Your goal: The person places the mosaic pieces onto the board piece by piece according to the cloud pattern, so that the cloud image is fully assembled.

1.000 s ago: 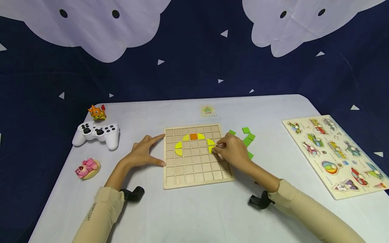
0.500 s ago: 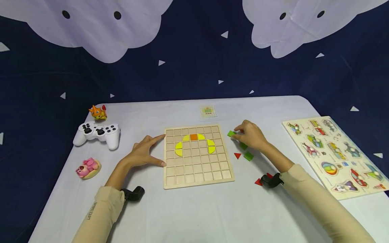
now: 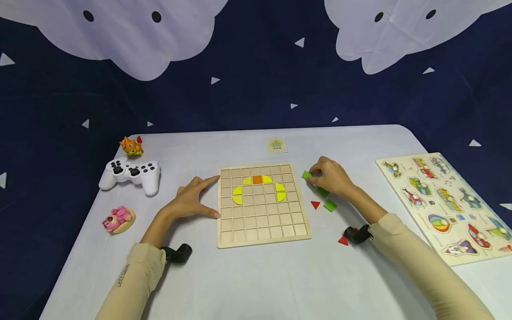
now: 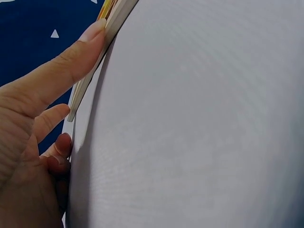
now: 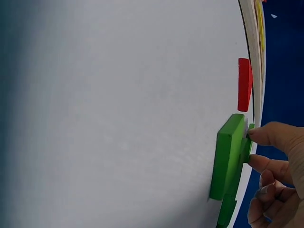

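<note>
A wooden grid board (image 3: 264, 222) lies mid-table with yellow quarter-round pieces (image 3: 279, 191) and an orange square (image 3: 257, 179) set in its upper cells. My left hand (image 3: 216, 197) lies flat beside it, index finger (image 4: 71, 61) and thumb straight against the board's left edge (image 4: 114, 23). My right hand (image 3: 314, 175) is just right of the board, fingers curled over a cluster of green square tiles, pinching one green tile (image 3: 306, 175). In the right wrist view my fingertips (image 5: 266, 135) touch the edge of that green tile (image 5: 228, 156), which rests on the table.
More green tiles (image 3: 330, 205) and red triangles (image 3: 315, 204) lie right of the board. A picture peg puzzle (image 3: 444, 200) sits far right. At left are a white game controller (image 3: 130, 174), an orange toy (image 3: 130, 146) and a pink toy (image 3: 118, 219). A small pattern card (image 3: 277, 145) lies behind the board.
My right hand left the yellow piece on the board's right side and moved right to the green tiles, uncovering the red triangles. The left hand stayed put.
</note>
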A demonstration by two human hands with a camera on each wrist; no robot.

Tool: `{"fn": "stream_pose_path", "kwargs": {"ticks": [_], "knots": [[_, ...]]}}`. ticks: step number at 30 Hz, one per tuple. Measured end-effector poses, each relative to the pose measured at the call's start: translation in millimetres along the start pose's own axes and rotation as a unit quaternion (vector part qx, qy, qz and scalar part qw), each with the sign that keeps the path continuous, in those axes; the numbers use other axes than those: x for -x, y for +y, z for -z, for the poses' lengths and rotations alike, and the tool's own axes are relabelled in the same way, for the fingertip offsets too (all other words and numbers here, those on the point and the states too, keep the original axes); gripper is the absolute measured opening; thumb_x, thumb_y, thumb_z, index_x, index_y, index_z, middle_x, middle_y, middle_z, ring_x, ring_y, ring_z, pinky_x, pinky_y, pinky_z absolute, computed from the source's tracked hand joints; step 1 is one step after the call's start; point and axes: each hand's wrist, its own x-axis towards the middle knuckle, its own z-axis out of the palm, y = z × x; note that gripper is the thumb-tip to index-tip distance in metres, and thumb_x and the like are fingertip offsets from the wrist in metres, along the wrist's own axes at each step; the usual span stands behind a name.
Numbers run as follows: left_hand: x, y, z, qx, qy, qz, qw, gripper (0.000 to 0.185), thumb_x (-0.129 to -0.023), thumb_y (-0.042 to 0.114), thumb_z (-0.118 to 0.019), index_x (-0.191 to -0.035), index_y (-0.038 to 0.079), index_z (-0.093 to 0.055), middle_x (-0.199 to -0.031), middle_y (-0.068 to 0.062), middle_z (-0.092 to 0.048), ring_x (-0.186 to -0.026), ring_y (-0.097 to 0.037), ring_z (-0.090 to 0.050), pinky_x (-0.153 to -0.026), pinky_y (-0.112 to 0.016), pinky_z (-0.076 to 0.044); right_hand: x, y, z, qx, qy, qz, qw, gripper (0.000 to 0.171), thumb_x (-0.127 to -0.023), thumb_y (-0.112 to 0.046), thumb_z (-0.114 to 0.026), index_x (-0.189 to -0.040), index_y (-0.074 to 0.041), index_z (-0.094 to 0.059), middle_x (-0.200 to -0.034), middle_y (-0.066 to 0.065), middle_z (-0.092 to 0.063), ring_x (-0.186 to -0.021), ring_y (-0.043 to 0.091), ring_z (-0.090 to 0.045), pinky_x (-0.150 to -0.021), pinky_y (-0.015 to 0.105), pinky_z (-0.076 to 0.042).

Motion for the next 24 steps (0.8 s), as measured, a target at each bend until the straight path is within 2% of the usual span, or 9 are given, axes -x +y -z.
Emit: {"fn": "stream_pose_path", "kwargs": {"ticks": [10,16,24], "knots": [[1.0,-0.3,0.9,0.005,0.001,-0.007,1.0000,0.113,-0.061,0.047,-0.091,-0.155,0.022,-0.034,-0.108,-0.009,-0.046,-0.097,-0.021,-0.042,-0.087,-0.040,-0.027,-4,-5,0,-0.008,0.018,0.037,0.999,0.028,-0.079,-0.018,-0.081,-0.097,0.003,-0.076,-0.090,0.012,-0.060,-0.080,0.024,-0.054,-0.071,0.037,-0.044],[1.3,-0.2,1.3,0.003,0.001,-0.013,0.9999,0.113,-0.061,0.048,-0.091,-0.155,0.021,-0.034,-0.103,-0.008,-0.044,-0.093,-0.021,-0.041,-0.085,-0.039,-0.026,-7,-20,-2,-0.021,0.010,0.056,0.998,0.027,-0.080,-0.020,-0.081,-0.098,0.000,-0.076,-0.091,0.009,-0.058,-0.078,0.022,-0.051,-0.070,0.035,-0.043],[0.7,-0.5,1.0,0.001,0.007,-0.013,0.9999,0.113,-0.061,0.047,-0.091,-0.155,0.022,-0.034,-0.104,-0.007,-0.045,-0.095,-0.021,-0.041,-0.085,-0.040,-0.026,-17,-46,-14,-0.043,-0.008,0.095,0.994,0.025,-0.080,-0.020,-0.081,-0.097,-0.001,-0.077,-0.086,0.008,-0.054,-0.073,0.017,-0.046,-0.066,0.032,-0.040]]}}
